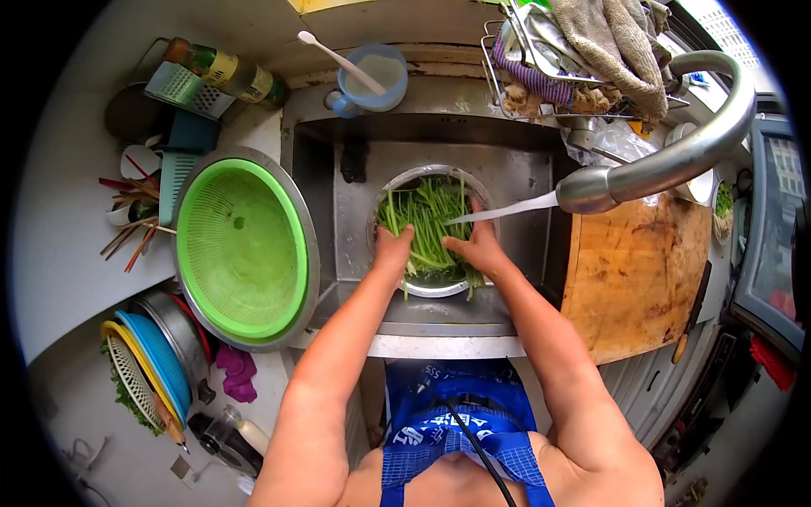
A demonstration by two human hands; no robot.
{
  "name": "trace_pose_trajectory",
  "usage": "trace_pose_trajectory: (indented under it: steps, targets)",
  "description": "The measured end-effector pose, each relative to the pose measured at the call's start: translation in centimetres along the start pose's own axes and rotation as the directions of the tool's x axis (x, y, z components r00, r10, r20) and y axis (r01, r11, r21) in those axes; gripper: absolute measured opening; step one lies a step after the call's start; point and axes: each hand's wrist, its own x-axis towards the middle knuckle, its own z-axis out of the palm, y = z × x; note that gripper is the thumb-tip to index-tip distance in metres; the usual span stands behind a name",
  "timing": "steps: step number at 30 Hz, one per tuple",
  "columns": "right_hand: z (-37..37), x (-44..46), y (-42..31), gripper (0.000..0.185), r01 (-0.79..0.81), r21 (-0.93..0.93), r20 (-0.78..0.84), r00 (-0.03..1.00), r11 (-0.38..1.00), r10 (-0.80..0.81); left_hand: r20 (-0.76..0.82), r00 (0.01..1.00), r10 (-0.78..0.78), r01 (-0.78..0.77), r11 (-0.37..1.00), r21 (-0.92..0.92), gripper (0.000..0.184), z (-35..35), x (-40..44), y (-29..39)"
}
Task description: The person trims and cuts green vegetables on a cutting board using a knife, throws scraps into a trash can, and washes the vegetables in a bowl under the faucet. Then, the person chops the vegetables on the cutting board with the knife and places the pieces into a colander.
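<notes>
Head view: two bare hands are seen down in the sink [522, 262], both pushed into a pile of long leafy greens [427, 221]. The greens are held in a round metal bowl [437, 293] on the sink floor, with a few stems hung over the near rim. The left side of the pile is touched by the left hand [394, 247]; its thumb can be made out on the stems, but the other fingers are mostly buried, so how wide they're spread can't be told. The right side is covered by the right hand [478, 241], with its thumb stuck out over the stems and kept well apart from the fingers near the bowl's rim, so a pretty wide spread there.

Water [511, 207] is being run from a curved metal faucet [591, 188], and the stream is landed on the greens right by the right hand. A bright green colander [241, 245] is nested in a wide metal basin [312, 245] just beside the sink, on the left. On the other side, a stained wooden cutting board [634, 279] is set down, with a knife [694, 314] laid along its outer edge.

Behind the sink, a pink-and-white toothbrush [342, 63] is propped in a bluish cup [376, 80], and some cloths [612, 51] are piled on a wire rack [528, 101]. A blue apron [460, 406] is worn by the person, and a purple cloth [236, 372] is left near the basin.
</notes>
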Motion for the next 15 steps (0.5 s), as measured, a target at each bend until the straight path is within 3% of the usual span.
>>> trace_pose_trajectory:
  steps: [1, 3, 4, 5, 7, 9, 12, 13, 15]
  targets:
    - [0.8, 0.4, -0.5, 0.091, 0.002, 0.001, 0.0, 1.0, 1.0, -0.002, -0.001, 1.0, 0.002, -0.002, 1.0, 0.0, 0.042, 0.7, 1.4, -1.5]
    - [2.4, 1.1, -2.0, 0.091, -0.235, 0.034, 0.204, 0.953, 0.971, 0.224, -0.054, 0.998, 0.011, -0.01, 1.0, 0.026, 0.049, 1.9, 5.1, -5.8]
    - [1.9, 1.2, -2.8, 0.091, -0.236, 0.035, 0.203, 0.953, 0.971, 0.224, 0.007, 1.0, -0.015, 0.015, 0.998, -0.057, 0.047, 2.1, 2.2, -2.4]
    - [1.0, 0.6, -4.1, 0.083, -0.354, 0.207, 0.307, 0.909, 0.912, 0.283, 0.01, 1.0, -0.028, 0.028, 0.998, -0.054, 0.047, 1.7, 0.9, -1.9]
    - [-0.2, 1.0, -6.2, 0.068, -0.557, 0.483, 0.516, 0.804, 0.675, 0.294, 0.117, 0.992, -0.045, 0.07, 0.974, -0.216, 0.041, 0.7, 0.1, -0.3]
    - [-0.5, 0.0, -6.9, 0.061, -0.469, 0.534, 0.462, 0.859, 0.704, 0.222, 0.129, 0.991, -0.029, 0.057, 0.974, -0.221, 0.036, 0.5, -3.1, 1.9]
    - [-2.0, -0.2, -8.8, 0.064, -0.184, 0.463, 0.319, 0.947, 0.867, 0.031, 0.116, 0.973, 0.199, -0.172, 0.963, -0.21, 0.041, 0.3, -4.9, 3.4]
    - [-2.3, -0.3, -9.5, 0.064, -0.178, 0.463, 0.315, 0.949, 0.868, 0.026, 0.117, 0.972, 0.205, -0.178, 0.961, -0.211, 0.041, 0.2, -5.4, 3.9]
    - [-3.1, -0.5, -11.1, 0.068, -0.006, 0.414, 0.138, 0.989, 0.91, -0.056, 0.12, 0.898, 0.423, -0.39, 0.892, -0.228, 0.048, -0.1, -6.0, 4.5]
